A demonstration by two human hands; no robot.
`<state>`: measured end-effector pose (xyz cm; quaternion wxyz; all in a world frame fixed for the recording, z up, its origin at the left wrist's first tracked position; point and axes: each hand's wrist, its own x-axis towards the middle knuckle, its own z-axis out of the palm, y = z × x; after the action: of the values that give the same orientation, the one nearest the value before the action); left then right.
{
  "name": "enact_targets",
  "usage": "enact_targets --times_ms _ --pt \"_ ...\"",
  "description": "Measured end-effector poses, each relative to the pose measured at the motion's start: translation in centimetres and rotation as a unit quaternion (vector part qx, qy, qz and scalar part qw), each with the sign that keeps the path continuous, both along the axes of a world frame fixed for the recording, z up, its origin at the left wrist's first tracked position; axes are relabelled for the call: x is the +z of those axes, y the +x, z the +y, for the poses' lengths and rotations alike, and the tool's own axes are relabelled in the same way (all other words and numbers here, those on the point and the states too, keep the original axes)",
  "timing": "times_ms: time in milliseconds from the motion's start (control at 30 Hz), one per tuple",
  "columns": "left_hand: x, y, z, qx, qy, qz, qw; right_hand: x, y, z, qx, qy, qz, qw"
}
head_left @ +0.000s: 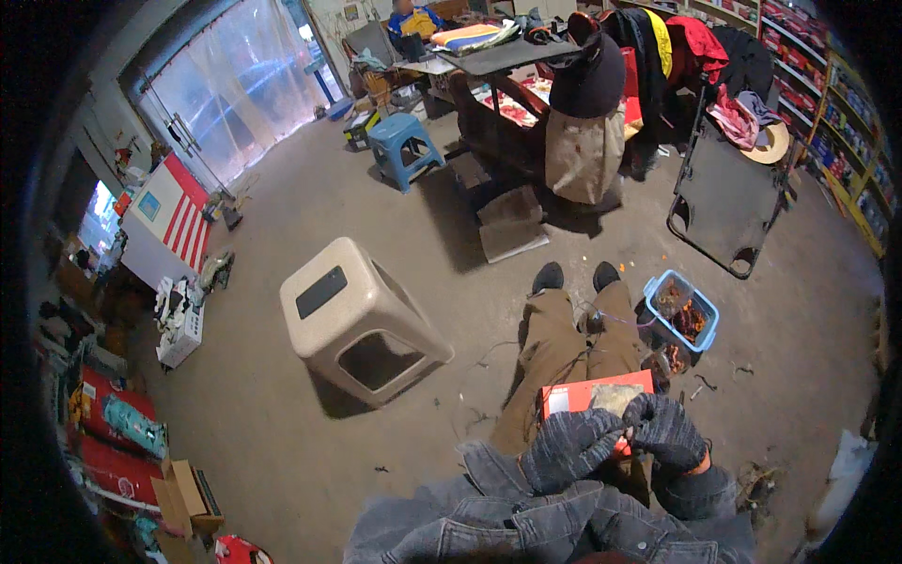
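Over my lap, both hands wear dark grey knit gloves and meet at the fingertips. My left hand (573, 449) is closed, its fingers pinched toward the other hand. My right hand (665, 430) is closed too, pinching at the same spot. Whatever sits between the fingertips is too small to make out. Beneath them a red box (587, 387) with a pale patch rests across my thighs. A thin purple wire (615, 322) runs over my legs toward a blue plastic basket (709, 340) on the floor to the right, which holds copper-coloured and brownish small parts.
A beige stool (310, 324) with a dark flat rectangular object (321, 292) on top stands to the left. Farther off are a blue stool (404, 141), a clothes-draped chair (584, 155) and a black folding frame (728, 202). Another person (418, 21) sits at the back.
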<state>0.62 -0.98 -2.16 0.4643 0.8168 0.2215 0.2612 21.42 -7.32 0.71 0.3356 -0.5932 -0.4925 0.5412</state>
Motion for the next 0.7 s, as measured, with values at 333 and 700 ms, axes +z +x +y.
enact_targets --times_ms 333,700 --pt "-2.1 -0.1 -1.2 0.066 -0.019 -0.007 0.998 0.0 -2.8 -1.1 -0.063 0.077 -0.022 0.995" --pt "-3.1 -0.9 0.6 0.156 -0.013 -0.047 0.987 0.3 -4.8 -1.2 -0.234 0.172 0.127 0.948"
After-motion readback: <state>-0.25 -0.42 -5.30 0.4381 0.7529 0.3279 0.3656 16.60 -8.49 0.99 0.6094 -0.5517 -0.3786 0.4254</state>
